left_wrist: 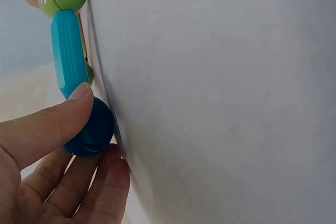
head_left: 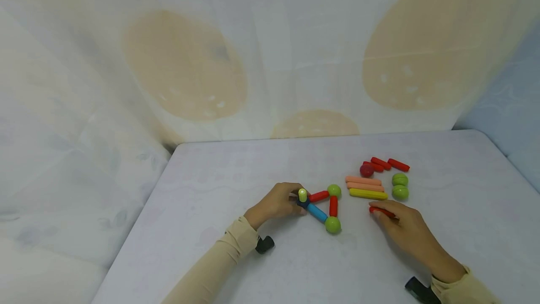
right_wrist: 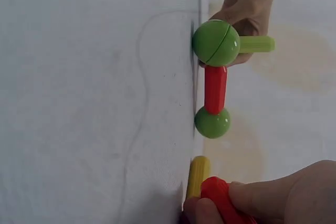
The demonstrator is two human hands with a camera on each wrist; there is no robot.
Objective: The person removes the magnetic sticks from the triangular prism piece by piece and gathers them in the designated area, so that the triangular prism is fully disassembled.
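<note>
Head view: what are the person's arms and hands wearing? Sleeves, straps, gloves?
Both hands are bare, no gloves or rings visible: left hand, right hand. Both arms wear long, close-fitting beige sleeves, the left sleeve and right sleeve ending in ribbed cuffs at the wrists. A small black device sits at each wrist: left wrist device, right wrist device. No markings or cables visible.

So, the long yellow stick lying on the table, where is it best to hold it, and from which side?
Probably pinch the yellow stick at its middle, from above, with fingers on its near and far long sides. It lies flat. An orange stick lies close along its far side, so that gap looks tight. Its right end near the green ball seems less free.
</note>
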